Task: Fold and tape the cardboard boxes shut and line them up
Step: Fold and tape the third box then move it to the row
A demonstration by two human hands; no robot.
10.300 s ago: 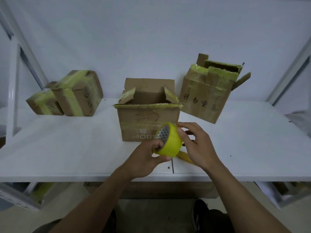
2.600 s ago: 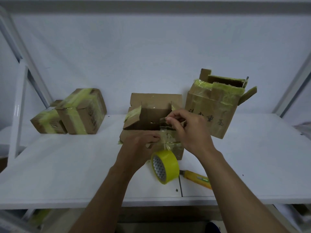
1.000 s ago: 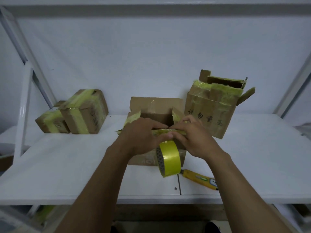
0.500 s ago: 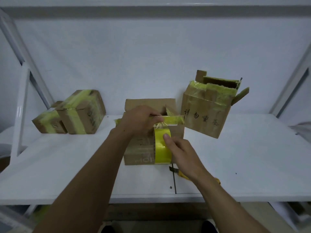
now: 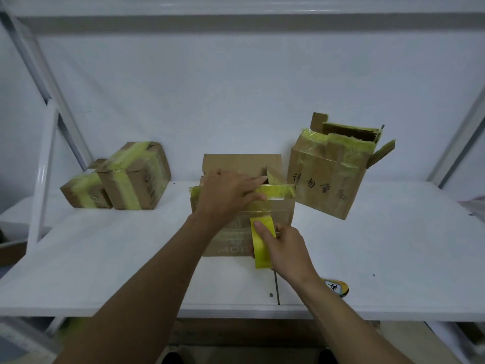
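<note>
The middle box stands on the white table, near its front edge and straight ahead of the person. It is plain brown corrugated cardboard, scuffed, with faint pale print low on its front face and crinkled yellow tape along its near top edge. Its rear flap stands upright, a side flap leans inward, and the top is not closed.

The left hand lies on the near top flap, fingers fairly straight and pointing right, pressing down on the taped edge. The right hand grips the tape roll: the thumb runs over its glossy yellow outer face and the fingers curl behind it. The roll is held on edge against the lower front of the box. A shiny strip seems to run from the roll up the front face towards the left fingers, though glare makes this hard to confirm.

There are four cardboard boxes in all. Two are sealed with broad yellow bands and sit touching at the left: a larger box and a smaller box. A tall box with handwritten black characters stands just right of the middle one, tilted, its flaps open and ragged with tape.

One yellow utility knife lies by the right wrist.
</note>
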